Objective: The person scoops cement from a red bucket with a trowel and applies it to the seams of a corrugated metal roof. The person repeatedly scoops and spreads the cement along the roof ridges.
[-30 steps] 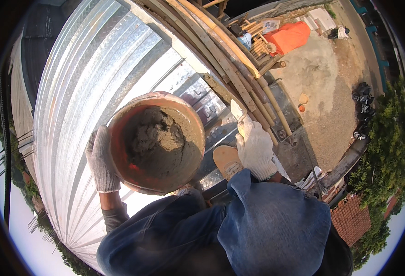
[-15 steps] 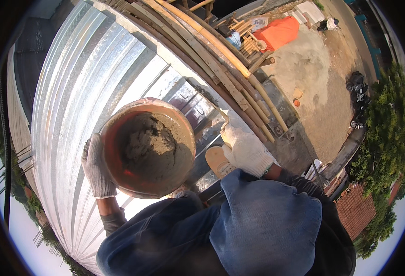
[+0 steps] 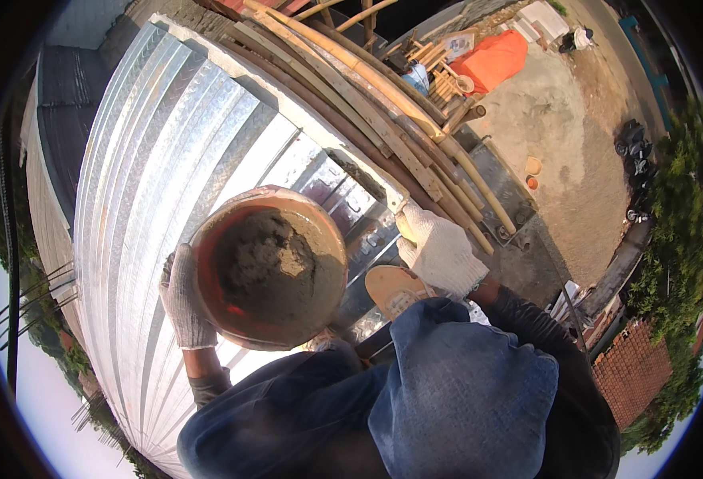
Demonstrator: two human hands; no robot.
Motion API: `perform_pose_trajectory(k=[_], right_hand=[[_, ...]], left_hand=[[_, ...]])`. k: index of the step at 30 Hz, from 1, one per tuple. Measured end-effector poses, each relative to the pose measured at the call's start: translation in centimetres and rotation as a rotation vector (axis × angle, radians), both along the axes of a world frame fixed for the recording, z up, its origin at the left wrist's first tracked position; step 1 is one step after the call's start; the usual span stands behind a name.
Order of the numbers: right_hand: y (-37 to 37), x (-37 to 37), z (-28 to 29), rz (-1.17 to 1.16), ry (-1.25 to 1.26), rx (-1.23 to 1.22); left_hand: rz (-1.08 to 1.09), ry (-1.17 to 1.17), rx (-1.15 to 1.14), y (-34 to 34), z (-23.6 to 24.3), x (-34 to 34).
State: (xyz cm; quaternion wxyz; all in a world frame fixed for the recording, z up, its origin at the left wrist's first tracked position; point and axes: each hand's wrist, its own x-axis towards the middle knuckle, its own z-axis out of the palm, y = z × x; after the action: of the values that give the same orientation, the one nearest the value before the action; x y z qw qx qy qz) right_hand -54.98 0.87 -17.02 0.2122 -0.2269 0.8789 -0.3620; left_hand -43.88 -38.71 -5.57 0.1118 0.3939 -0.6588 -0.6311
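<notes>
Bright metal roofing [image 3: 144, 191] under a bucket [image 3: 268, 195] of mortar [image 3: 276, 255]

Ribbed sheets of the metal roofing catch hard daylight and curve with the lens across the left of the view. Over them, just in front of the person's bent legs, is the bucket, mouth upward, which leaves the grey mortar heaped inside within easy reach. What carries its weight underneath is hidden.

The left hand [image 3: 182, 299], in a pale knitted glove, lies along the bucket's outer left wall, probably to steady it. Whether that grip wraps the wall or merely presses on it can't be made out, since the fingertips are concealed.

To the right of the bucket, the right hand [image 3: 441, 251], gloved alike, has its grip clamped on the yellowish handle of a small trowel [image 3: 397, 201]. It seems held close to the blade, likely for finer control. The blade points away from the body, at the near end of a pale ledge [image 3: 304, 120]; contact between them is too small to judge.

Near that hand are a tan shoe [image 3: 395, 289] and a denim-covered knee [image 3: 463, 383]. Bamboo poles [image 3: 483, 190] and weathered boards [image 3: 351, 104] run alongside the ledge, perhaps as scaffolding. Farther down lie sandy ground [image 3: 527, 96], an orange tarp [image 3: 491, 60] and parked motorbikes [image 3: 635, 164], with green foliage [image 3: 679, 207] and a tiled roof [image 3: 632, 371] toward the rim.
</notes>
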Motion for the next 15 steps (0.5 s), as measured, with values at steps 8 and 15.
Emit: perform_pose_trajectory(k=[8, 15], right_hand=[[-0.6, 1.8, -0.9, 0.061, -0.044, 0.013], [3.2, 0.5, 3.4, 0.138, -0.29, 0.22]], left_hand=[[0.055, -0.002, -0.003, 1.8, 0.8, -0.8], [0.026, 0.023, 0.028, 1.3, 0.4, -0.8]])
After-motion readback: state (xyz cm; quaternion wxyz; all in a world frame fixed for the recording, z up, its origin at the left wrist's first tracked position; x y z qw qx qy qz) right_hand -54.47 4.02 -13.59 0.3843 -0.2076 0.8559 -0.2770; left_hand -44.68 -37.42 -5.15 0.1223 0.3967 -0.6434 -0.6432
